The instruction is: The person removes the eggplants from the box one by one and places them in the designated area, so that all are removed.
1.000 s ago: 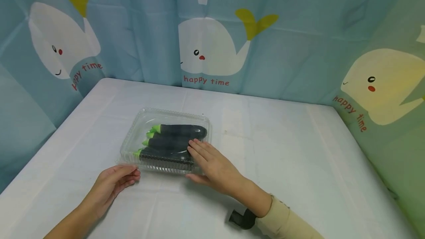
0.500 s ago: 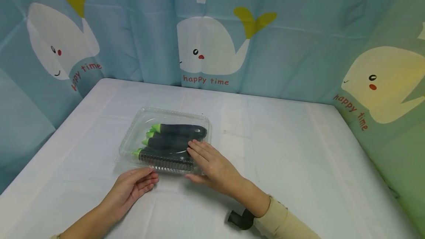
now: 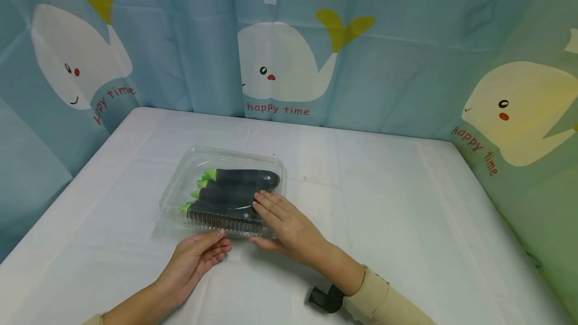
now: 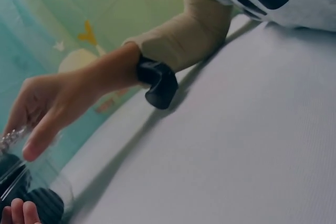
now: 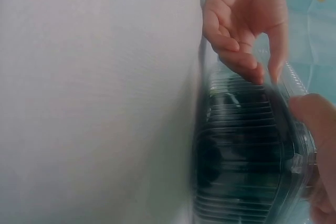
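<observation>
A clear plastic clamshell container [image 3: 178, 199] with its lid down sits left of centre on the white table. Several dark eggplants [image 3: 246, 178] with green caps lie side by side inside. My left hand [image 3: 191, 262] is at the front edge, pinching the rim between thumb and fingertips, as the right wrist view also shows. My right hand [image 3: 291, 224] lies over the front right corner, fingers extended across the lid and thumb at the front rim. It covers the ends of the nearer eggplants.
The white tablecloth [image 3: 384, 214] spreads around the container. A blue curtain [image 3: 198, 39] printed with whales hangs behind the table, turning greenish at the right. A black wrist mount [image 3: 327, 299] sits below my right wrist, near the beige sleeve [image 3: 384, 300].
My left hand has slid rightward along the container's front rim, from its left corner to near the middle. My right hand has stayed on the lid.
</observation>
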The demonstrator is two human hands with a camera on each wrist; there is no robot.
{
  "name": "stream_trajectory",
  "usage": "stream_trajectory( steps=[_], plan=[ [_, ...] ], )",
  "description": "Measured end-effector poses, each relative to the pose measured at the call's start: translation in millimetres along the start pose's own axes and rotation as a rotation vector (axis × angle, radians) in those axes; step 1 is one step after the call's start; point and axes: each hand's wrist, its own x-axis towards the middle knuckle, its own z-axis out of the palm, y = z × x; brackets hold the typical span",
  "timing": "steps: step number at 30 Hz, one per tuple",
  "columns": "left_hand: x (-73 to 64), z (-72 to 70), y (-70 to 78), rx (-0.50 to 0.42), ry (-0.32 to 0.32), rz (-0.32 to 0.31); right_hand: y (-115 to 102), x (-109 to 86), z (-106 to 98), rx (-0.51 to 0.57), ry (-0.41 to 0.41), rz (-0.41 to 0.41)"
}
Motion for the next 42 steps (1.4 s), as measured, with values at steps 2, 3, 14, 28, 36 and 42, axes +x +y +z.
stream_trajectory(
  steps=[2, 3, 14, 28, 36, 42],
  plan=[
    [0.6, 4.0, -1.7, 0.011, 0.025, 0.004, -0.2, -0.1, 0.1, -0.003, 0.0, 0.001],
    [0.8, 5.9, -2.6, 0.019, 0.037, 0.006, -0.3, -0.1, 0.2, -0.004, -0.001, 0.002],
    [4.3, 19.7, -10.4, 0.071, 0.028, 0.038, -0.5, -1.4, 0.8, -0.022, -0.009, 0.006],
    [6.6, 31.0, -19.6, 0.056, -0.003, 0.099, -1.6, -1.7, -1.7, -0.068, -0.053, -0.012],
    [5.8, 35.3, -18.0, 0.068, 0.007, 0.094, -1.4, -1.2, -2.0, -0.064, -0.066, -0.016],
    [9.6, 35.9, -21.3, 0.071, 0.025, 0.152, -1.3, -1.6, -1.7, -0.058, -0.065, -0.009]
  ],
)
